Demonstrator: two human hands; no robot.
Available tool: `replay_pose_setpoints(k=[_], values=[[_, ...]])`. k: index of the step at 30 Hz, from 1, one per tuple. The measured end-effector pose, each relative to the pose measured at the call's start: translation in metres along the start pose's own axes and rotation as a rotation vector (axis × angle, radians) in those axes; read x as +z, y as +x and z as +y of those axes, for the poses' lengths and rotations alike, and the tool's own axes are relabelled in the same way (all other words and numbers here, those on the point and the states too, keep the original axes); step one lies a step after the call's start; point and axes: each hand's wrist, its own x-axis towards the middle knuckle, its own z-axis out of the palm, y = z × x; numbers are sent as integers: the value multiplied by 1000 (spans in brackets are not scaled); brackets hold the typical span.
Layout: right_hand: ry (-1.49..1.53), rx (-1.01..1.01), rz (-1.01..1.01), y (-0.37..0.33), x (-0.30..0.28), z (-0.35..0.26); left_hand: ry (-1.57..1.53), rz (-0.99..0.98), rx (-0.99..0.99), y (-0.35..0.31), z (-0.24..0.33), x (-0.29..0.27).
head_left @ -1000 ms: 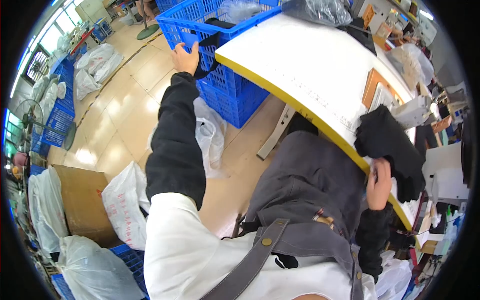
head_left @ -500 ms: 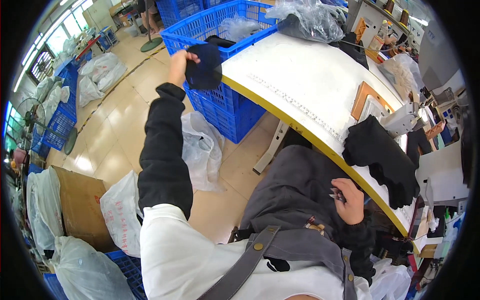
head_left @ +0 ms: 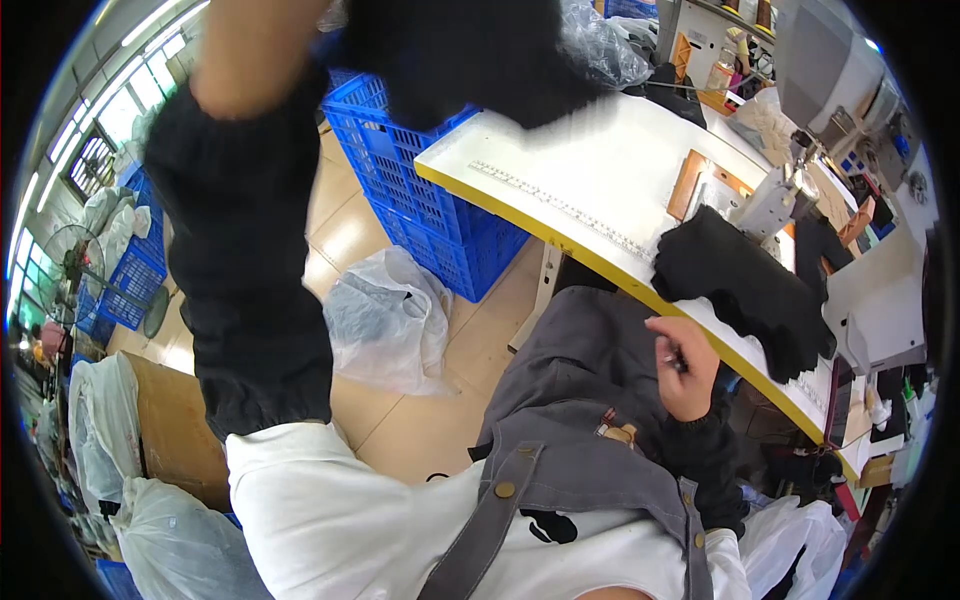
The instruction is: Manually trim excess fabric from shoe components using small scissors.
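The left hand's grip cannot be made out, since the hand is cut off by the top edge; the black fabric piece [head_left: 470, 55] hangs blurred just beside the raised wrist, its long axis seemingly running sideways toward the white worktable [head_left: 610, 170]. The right hand [head_left: 685, 365] is curled shut around a small dark tool, below the pile of black fabric [head_left: 745, 285] and near the blue crate [head_left: 440, 215].
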Motion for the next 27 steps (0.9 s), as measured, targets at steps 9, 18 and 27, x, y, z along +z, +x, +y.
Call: replay_pose_setpoints(k=[9, 18, 27], values=[[316, 313, -448, 9, 42, 6, 264, -449, -684, -250, -3, 173], [700, 785, -444, 16, 122, 33, 412, -291, -831, -306, 38, 191], [1331, 1035, -553, 41, 144, 18, -70, 241, -1250, -359, 46, 178]])
